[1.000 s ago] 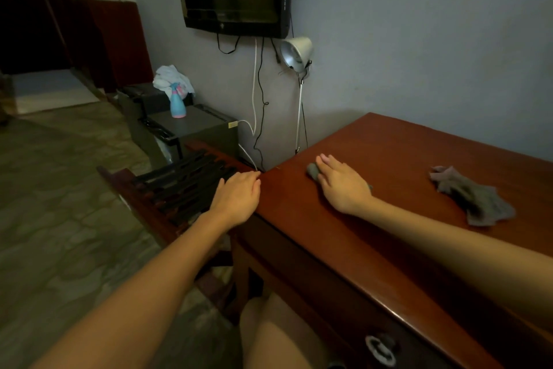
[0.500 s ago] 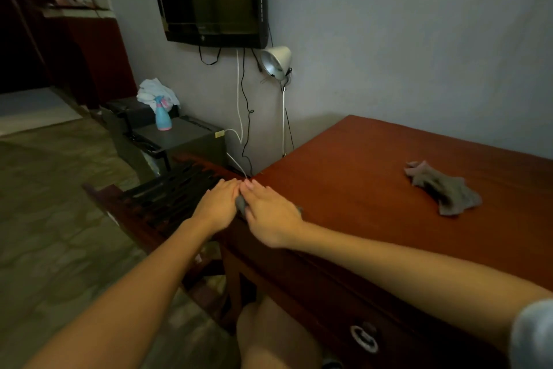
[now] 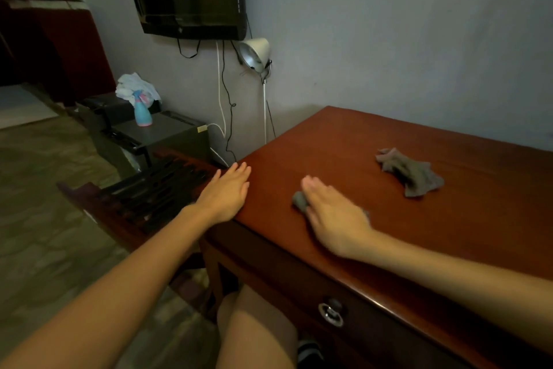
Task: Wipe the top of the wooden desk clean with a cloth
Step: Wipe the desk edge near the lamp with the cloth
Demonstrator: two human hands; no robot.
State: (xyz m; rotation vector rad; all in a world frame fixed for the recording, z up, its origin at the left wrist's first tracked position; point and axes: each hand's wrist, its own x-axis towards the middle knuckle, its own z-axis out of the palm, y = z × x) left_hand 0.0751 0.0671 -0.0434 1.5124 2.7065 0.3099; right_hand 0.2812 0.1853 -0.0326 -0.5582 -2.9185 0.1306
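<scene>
Since half a second ago the right hand (image 3: pixel 335 216) has slid its small grey cloth (image 3: pixel 299 199) inward from the corner of the wooden desk (image 3: pixel 344 141), parting from the left hand (image 3: pixel 227 192). The right fingers lie straight and flat, pressing the wad down rather than gripping it, likely to spread pressure through the stroke. At its nine o'clock the left hand rests flat-fingered on the desk's edge, holding nothing, probably as a brace. Farther off, at two o'clock, a second grey cloth (image 3: pixel 410 171) lies crumpled and unused.
</scene>
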